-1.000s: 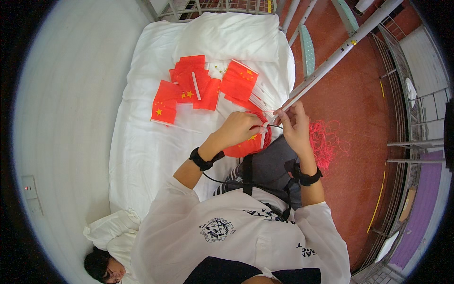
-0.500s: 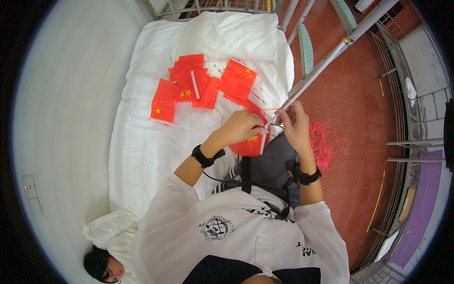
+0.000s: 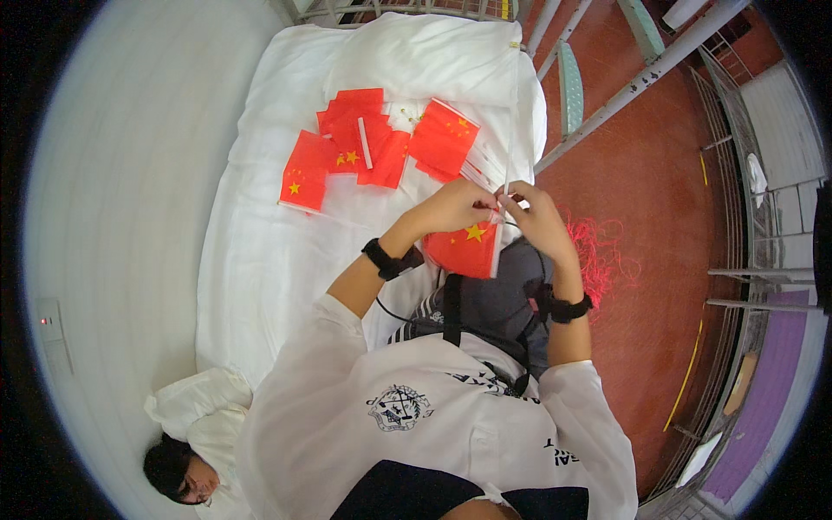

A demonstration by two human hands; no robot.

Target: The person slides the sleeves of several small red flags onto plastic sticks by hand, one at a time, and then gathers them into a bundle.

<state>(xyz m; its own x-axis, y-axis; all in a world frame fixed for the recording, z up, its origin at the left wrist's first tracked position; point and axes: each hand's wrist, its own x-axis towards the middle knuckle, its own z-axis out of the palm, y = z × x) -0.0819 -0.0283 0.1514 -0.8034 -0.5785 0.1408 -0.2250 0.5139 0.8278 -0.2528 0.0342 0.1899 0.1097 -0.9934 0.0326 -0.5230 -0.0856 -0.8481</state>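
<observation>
A small red flag with yellow stars [image 3: 465, 251] hangs below my hands, over my lap. My left hand [image 3: 458, 206] is closed, thumb and fingers pinching the flag's upper edge beside its white sleeve. My right hand [image 3: 539, 218] pinches a thin white flagpole [image 3: 510, 139] near its lower end, right at the top of that sleeve. The pole stands nearly straight away from me, its tip over the pillow. Whether its end is inside the sleeve is hidden by my fingers.
On the white bed lie several red flags [image 3: 354, 143] to the left and another stack [image 3: 444, 139] nearer the middle, with white sticks [image 3: 477, 176] beside it. A pillow [image 3: 425, 56] lies beyond. Red string [image 3: 598, 251] is tangled at right. A metal ladder [image 3: 641, 82] rises right. Someone lies lower left.
The flagpole has swung left from a slant toward the ladder to almost straight ahead. My hands have come closer together, and the red string near the flag no longer shows.
</observation>
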